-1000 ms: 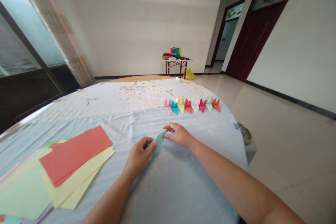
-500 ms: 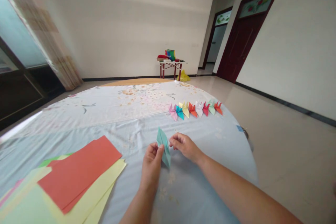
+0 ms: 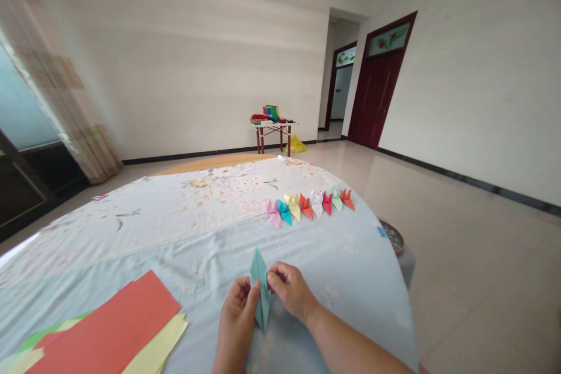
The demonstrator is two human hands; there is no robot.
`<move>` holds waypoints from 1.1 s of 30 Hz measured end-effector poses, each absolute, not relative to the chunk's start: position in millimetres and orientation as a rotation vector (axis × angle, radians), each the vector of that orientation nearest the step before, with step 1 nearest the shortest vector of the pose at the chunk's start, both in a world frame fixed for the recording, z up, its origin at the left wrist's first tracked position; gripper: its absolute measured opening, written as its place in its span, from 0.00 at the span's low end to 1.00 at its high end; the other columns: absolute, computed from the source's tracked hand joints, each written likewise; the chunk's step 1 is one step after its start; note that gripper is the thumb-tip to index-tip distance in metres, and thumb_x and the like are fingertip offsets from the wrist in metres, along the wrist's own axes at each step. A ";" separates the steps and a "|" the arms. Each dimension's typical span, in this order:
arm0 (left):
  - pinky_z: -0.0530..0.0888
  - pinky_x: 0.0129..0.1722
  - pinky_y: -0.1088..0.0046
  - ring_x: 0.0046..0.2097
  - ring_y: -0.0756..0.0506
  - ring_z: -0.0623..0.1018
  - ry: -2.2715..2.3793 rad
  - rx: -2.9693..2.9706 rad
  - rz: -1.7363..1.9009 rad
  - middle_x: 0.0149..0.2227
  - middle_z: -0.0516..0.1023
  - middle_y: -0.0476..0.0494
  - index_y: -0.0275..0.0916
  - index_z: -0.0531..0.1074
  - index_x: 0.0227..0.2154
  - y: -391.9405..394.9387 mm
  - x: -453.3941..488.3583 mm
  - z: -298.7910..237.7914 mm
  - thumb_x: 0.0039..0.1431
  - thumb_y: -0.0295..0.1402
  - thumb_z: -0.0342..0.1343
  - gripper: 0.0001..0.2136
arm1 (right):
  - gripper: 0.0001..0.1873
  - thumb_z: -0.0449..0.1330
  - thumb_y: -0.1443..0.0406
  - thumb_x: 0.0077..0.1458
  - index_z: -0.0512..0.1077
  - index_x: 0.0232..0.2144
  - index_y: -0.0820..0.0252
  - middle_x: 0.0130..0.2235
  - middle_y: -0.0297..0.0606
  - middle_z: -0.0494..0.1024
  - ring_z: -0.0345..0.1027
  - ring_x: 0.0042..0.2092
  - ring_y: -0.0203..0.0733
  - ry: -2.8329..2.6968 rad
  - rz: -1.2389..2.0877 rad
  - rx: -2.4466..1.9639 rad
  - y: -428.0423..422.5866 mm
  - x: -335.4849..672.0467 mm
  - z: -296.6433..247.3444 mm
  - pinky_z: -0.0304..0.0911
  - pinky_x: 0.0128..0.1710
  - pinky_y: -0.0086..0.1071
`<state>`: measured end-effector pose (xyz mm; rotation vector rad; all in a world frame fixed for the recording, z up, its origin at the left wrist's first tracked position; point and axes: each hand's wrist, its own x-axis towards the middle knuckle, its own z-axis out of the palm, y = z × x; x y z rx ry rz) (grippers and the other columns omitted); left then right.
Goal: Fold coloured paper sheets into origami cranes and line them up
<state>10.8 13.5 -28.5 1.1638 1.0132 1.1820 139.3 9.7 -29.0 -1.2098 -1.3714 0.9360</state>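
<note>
Left hand (image 3: 237,311) pinches folded teal paper (image 3: 263,297); right hand (image 3: 291,291), bunched at the edge beyond that thumb, grip unclear, could tear it tugging unevenly.

Teal folded paper (image 3: 259,272): slim diamond, lengthwise crease, tip up, near upright in left fingers (image 3: 239,290).
</note>
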 end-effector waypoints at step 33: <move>0.65 0.25 0.73 0.24 0.50 0.69 1.375 1.264 1.441 0.20 0.70 0.51 0.39 0.67 0.23 -1.5 30.6 -21.6 0.45 0.43 0.57 0.12 | 0.17 0.51 0.52 0.53 0.69 0.29 0.59 0.28 0.40 0.75 0.69 0.33 0.43 -1.494 1.003 -1.041 11.7 145.8 -39.3 0.62 0.34 0.31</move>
